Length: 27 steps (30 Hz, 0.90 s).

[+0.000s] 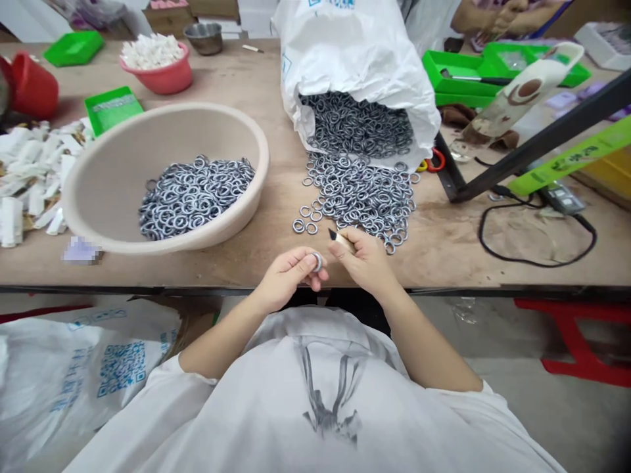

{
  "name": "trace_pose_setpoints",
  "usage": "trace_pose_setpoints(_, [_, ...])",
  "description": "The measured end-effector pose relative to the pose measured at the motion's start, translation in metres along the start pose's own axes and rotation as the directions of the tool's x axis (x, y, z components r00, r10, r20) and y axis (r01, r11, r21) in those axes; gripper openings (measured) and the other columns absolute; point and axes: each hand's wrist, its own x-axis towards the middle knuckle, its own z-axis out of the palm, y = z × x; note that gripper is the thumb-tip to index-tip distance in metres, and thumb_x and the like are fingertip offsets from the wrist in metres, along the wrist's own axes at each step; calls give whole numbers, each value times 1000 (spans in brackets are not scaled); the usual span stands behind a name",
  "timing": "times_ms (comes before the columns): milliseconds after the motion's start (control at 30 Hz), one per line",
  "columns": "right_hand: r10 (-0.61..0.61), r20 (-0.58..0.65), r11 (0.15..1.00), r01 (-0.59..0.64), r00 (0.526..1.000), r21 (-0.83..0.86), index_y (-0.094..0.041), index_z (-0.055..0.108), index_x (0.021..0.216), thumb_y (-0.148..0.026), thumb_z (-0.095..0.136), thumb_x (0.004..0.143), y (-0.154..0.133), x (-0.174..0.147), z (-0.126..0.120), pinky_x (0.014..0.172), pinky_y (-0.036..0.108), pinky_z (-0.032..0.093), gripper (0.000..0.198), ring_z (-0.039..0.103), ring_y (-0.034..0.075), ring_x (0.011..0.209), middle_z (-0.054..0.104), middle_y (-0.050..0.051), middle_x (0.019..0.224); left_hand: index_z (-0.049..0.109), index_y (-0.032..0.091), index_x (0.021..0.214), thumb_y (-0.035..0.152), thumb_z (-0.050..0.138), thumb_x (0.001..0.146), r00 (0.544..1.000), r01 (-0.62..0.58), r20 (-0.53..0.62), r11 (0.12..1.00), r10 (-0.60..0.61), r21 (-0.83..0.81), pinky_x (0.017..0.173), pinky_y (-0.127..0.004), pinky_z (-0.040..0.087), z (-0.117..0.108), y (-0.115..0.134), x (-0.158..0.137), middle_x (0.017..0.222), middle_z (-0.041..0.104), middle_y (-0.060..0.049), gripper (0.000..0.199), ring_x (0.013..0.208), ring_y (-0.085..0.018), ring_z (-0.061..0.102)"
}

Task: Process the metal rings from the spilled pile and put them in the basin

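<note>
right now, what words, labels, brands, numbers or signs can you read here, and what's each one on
Nothing is clear enough to quote.
Lower-left white bag: blue characters and a QR code, too blurred to read.
Upper white bag: bits of blue print, too partial to read.
Green strip: dark characters, too blurred to read.

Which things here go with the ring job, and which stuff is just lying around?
Probably part of the job:
gray ring in the left hand
dark-tipped tool in the right hand
ring heap
open bag with rings inside
beige basin holding rings

Probably just lying about:
pink bowl of white pieces
metal bowl
bottle
</note>
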Motion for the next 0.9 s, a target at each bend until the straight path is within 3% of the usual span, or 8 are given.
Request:
trace_pose_setpoints(100, [-8, 106, 949, 41, 994, -312, -23, 70, 112, -41, 64, 92, -11, 28, 13, 75, 30, 44, 28, 66, 22, 93, 73, 5, 108, 68, 15, 104, 38, 78, 78, 964, -47, -263, 999, 40, -22, 60, -20, 52, -24, 5, 2, 80, 71, -3, 36, 59, -9, 62])
trace_pose_setpoints(200, [68, 210, 820, 65, 975, -568, -24, 69, 120, -38, 64, 93, -18, 51, 27, 78, 33, 47, 31, 68, 26, 99, 70, 11, 121, 68, 13, 91, 29, 75, 71, 889, -92, -455, 994, 54, -62, 60, -22, 54, -41, 11, -1, 73, 67, -1, 26, 56, -8, 60])
trace_pose_setpoints(367, [107, 180, 770, 33, 978, -637, -21, 70, 116, -29, 53, 97, -12, 60, 33, 72, 32, 43, 27, 68, 26, 94, 71, 13, 114, 65, 13, 84, 36, 71, 70, 877, -84, -478, 995, 46, -59, 59, -26, 52, -45, 12, -2, 76, 64, -2, 28, 57, -11, 58])
trace_pose_setpoints(433, [112, 168, 848, -6, 979, -530, -19, 72, 105, -29, 52, 96, -8, 56, 29, 69, 31, 40, 24, 66, 24, 85, 72, 11, 102, 63, 15, 80, 40, 71, 74, 882, -82, -462, 996, 94, 46, 61, -26, 49, -41, 9, 2, 75, 60, -1, 27, 59, -11, 55])
trace_pose_setpoints(533, [81, 257, 995, -66, 963, -69, -18, 69, 85, -40, 56, 93, -5, 46, 20, 67, 29, 37, 26, 56, 18, 72, 65, 3, 77, 65, 16, 84, 42, 69, 81, 866, -132, -391, 898, 311, 421, 68, -27, 45, -33, 6, 12, 78, 58, -1, 26, 68, -12, 53])
trace_pose_setpoints(667, [35, 348, 899, -181, 937, 398, -20, 53, 66, -57, 64, 86, -7, 32, 14, 60, 26, 31, 44, 40, 11, 61, 46, -4, 63, 67, 18, 84, 43, 60, 92, 894, -225, -123, 670, 431, 708, 77, -28, 41, -22, 8, 21, 83, 60, -3, 27, 81, -16, 54])
trace_pose_setpoints(767, [70, 312, 812, -236, 948, 534, -20, 53, 67, -69, 66, 81, -10, 24, 15, 54, 26, 28, 52, 35, 9, 56, 41, -6, 60, 61, 17, 76, 51, 53, 95, 940, -220, -92, 787, 330, 576, 74, -27, 41, -13, 8, 25, 78, 59, -3, 39, 77, -15, 53])
trace_pose_setpoints(900, [87, 217, 742, -208, 972, 637, -21, 55, 70, -75, 63, 79, -16, 13, 21, 51, 25, 32, 56, 38, 9, 53, 46, -4, 59, 59, 16, 74, 65, 67, 81, 984, -110, -120, 979, 131, 169, 52, -22, 30, 1, 5, 27, 66, 50, 2, 50, 54, -8, 37])
